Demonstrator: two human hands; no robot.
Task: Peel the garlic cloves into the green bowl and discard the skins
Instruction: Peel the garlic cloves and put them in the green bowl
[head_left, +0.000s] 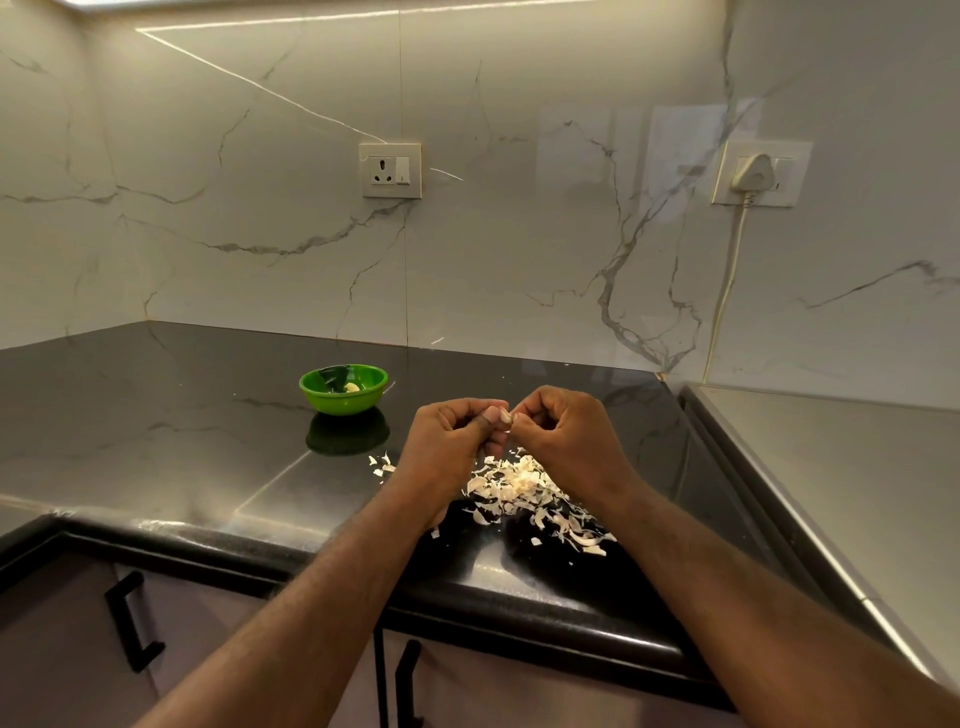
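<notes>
My left hand (448, 441) and my right hand (563, 436) meet above the black counter, and both pinch one small garlic clove (505, 415) between their fingertips. Below and between the hands lies a heap of pale garlic skins (524, 488), spreading toward the counter's front edge. A few loose skin scraps (382, 466) lie to the left of my left wrist. The green bowl (343, 402) stands on the counter to the left of my hands and farther back, with a peeled clove (352, 387) inside it.
The glossy black counter (156, 441) runs into a marble-patterned wall corner. A steel surface (857, 493) adjoins on the right. A wall socket (390, 170) and a plugged-in white cord (727, 280) sit on the backsplash. Cabinet handles (130, 621) show below the counter edge.
</notes>
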